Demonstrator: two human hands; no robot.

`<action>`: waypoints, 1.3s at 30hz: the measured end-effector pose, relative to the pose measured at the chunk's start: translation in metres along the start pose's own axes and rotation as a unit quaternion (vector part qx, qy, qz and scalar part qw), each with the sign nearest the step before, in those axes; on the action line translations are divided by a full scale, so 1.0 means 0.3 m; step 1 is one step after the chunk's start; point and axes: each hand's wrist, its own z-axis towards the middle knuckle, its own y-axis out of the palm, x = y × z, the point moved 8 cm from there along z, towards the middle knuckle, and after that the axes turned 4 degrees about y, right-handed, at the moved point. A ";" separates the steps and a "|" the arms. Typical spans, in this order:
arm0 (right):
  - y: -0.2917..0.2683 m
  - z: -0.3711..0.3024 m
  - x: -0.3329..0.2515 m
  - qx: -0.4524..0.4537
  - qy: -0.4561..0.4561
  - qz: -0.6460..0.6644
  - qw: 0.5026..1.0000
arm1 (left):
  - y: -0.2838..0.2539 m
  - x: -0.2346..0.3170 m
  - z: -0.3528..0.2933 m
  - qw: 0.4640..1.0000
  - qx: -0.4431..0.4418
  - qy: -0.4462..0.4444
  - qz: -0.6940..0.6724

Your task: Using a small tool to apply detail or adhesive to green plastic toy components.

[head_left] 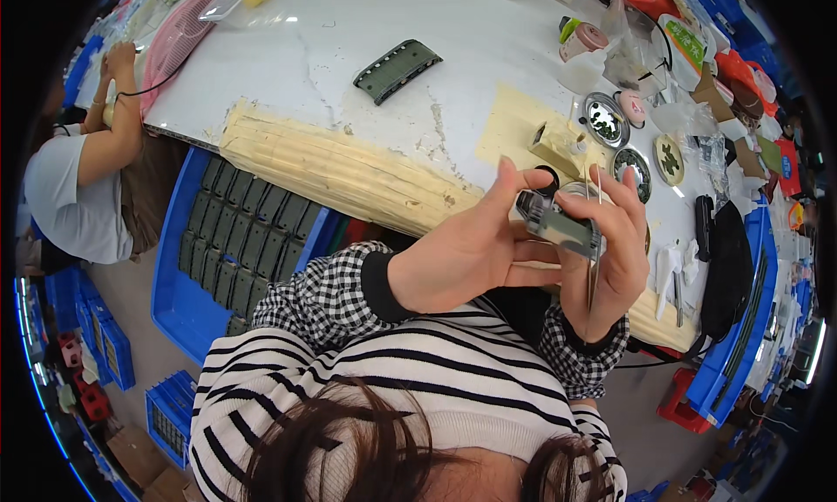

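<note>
A small dark grey-green part with a camouflage-like pattern [562,227] is held up close to me, between both hands. My left hand [466,254] is closed on its left end, with the thumb pointing up. My right hand [615,249] has a slim pair of metal tweezers [595,280] between its fingers, and its fingertips rest against the same part. Fingers cover some of the part, so its full shape is hidden. Farther away, a curved dark green panel [398,70] lies alone on the white table [296,53].
Yellowish tape [349,166] covers the table's front edge. A small box [561,149] and round dishes of tiny green pieces [604,121] stand beyond my right hand. A blue crate [170,280] at left holds rows of green panels. Another person [78,179] sits far left.
</note>
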 end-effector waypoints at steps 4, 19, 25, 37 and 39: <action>-0.006 -0.025 0.010 -0.092 0.054 0.172 0.979 | -0.037 0.022 0.002 0.964 -0.049 0.121 0.231; -0.238 -0.026 0.289 0.023 0.132 -0.100 0.986 | -0.118 0.069 -0.057 0.987 -0.083 0.115 0.080; -0.165 0.067 0.540 -0.152 0.138 -0.131 0.970 | -0.125 0.033 -0.061 0.991 -0.055 0.092 0.081; -0.093 0.080 0.638 -0.251 0.132 -0.154 0.946 | -0.155 0.029 -0.070 0.995 0.022 0.067 0.066; -0.097 0.081 0.647 -0.257 0.145 -0.128 0.947 | -0.152 0.030 -0.065 0.994 0.028 0.068 0.080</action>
